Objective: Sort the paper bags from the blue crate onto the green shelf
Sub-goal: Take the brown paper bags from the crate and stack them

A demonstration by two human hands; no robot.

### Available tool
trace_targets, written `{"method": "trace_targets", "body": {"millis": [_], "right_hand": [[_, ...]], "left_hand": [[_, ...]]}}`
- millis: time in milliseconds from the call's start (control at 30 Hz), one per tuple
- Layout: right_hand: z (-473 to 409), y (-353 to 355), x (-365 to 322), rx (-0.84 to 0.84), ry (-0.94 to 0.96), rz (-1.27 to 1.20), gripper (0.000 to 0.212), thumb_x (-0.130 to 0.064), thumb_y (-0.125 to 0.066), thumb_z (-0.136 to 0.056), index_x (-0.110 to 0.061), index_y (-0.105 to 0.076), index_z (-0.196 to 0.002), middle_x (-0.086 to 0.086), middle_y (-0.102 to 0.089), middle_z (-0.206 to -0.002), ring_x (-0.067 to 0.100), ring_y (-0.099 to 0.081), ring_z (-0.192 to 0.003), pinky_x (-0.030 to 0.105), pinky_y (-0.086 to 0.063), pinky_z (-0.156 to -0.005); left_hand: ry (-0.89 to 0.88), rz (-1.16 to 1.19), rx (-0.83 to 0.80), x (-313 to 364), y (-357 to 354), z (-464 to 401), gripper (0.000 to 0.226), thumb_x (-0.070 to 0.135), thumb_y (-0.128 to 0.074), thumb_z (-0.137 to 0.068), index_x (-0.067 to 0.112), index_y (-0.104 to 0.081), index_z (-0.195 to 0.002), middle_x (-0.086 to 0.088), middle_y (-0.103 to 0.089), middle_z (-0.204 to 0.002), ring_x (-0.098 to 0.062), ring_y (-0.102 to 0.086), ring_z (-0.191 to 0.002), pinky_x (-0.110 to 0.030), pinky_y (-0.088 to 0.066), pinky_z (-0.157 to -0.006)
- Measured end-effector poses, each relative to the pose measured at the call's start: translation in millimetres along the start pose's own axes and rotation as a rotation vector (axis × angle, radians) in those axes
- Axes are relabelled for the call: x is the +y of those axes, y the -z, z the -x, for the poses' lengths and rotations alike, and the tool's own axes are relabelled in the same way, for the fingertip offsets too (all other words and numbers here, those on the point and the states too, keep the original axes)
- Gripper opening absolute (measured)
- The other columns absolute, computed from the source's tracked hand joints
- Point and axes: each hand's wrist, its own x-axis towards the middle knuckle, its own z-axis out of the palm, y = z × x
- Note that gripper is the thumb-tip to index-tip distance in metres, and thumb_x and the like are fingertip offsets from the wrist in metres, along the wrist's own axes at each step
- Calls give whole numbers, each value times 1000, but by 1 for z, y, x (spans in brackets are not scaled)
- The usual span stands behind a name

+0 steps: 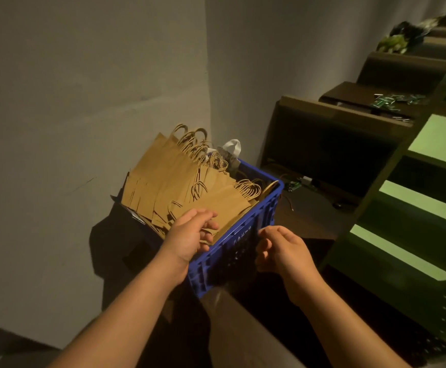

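Your hands are at the blue crate, the green shelf off to your right.
The green shelf (426, 197) stands right of the blue crate (245, 235); brown paper bags (179, 179) fill it. Your left hand (190, 235) pinches a bag at the near rim; your right hand (280, 251) hangs loosely curled, grasping nothing.

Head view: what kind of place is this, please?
Probably a shop or its stockroom. A green shelf with stepped tiers stands on the right, a blue crate holds many paper bags, and dark display shelves carry leafy greens.
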Motion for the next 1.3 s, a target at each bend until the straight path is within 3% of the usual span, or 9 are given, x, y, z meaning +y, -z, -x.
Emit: {"method": "trace_targets", "body": {"millis": [133,300,400,533,667,767,933,1167,1300], "right_hand": [[-24,-18,-6,117,-12,131,28,-33,-47,-106,-18,-70,-99,17,-64,-85,26,-55,-65,31,-50,-49],[-57,-40,-10,214,-103,212,32,-38,-48,-105,-11,-67,-104,25,-68,-105,27,-57,-71,31,-50,-50],[-72,-56,-9,228,-168,250,35,-48,-56,-100,-15,-62,-106,14,-67,-86,23,-60,-67,32,-56,-54],[-83,-76,-7,233,-224,388,43,-59,-63,-91,-19,-56,-103,8,-70,-90,23,-71,-70,37,-64,-57],[-92,-92,-6,235,-234,454,32,-50,-64,-94,-22,-52,-104,6,-68,-96,23,-74,-76,41,-65,-61],[-98,-98,0,249,-185,439,18,-35,-59,-99,-24,-49,-110,0,-63,-98,23,-72,-81,42,-65,-63],[-102,-104,6,271,-158,377,12,-25,-50,-104,-24,-43,-113,-10,-54,-95,16,-62,-87,35,-61,-72],[-93,-107,6,305,-154,339,32,-26,-51,-105,-24,-44,-136,-10,-53,-104,18,-61,-104,47,-60,-91],[-89,-106,6,344,-87,330,49,-23,-53,-104,-25,-36,-150,-17,-52,-99,6,-58,-84,32,-59,-75]], "left_hand": [[0,-123,-25,6,15,-35,15,24,-57,-103,16,-69,-108,-5,-67,-91,-15,-55,-70,-26,-45,-57],[-70,-612,-50,14,35,-88,18,43,-54,-101,29,-65,-106,-1,-72,-96,-21,-64,-76,-43,-58,-71],[-88,-880,-104,10,38,-118,21,47,-53,-100,33,-62,-113,5,-71,-98,-13,-63,-75,-33,-56,-67],[-142,-1204,-101,-5,40,-149,49,49,-56,-97,31,-51,-142,2,-53,-142,-21,-48,-131,-41,-49,-105],[-44,-1431,-106,-19,48,-169,90,56,-60,-93,20,-17,-163,-6,-25,-165,-33,-22,-149,-48,-35,-117],[3,-1470,-109,-30,55,-177,93,57,-62,-92,16,-17,-163,-7,-26,-165,-34,-23,-149,-49,-34,-118],[-63,-1495,-54,-32,62,-178,59,50,-58,-97,14,-50,-143,-6,-51,-143,-29,-42,-134,-42,-44,-106],[-103,-1334,-30,-23,64,-176,54,36,-71,-95,15,-53,-142,-9,-47,-139,-17,-55,-99,-26,-49,-76],[-156,-1214,-16,-16,69,-174,52,31,-71,-96,19,-54,-144,-5,-54,-136,-17,-60,-100,-28,-52,-81]]}}
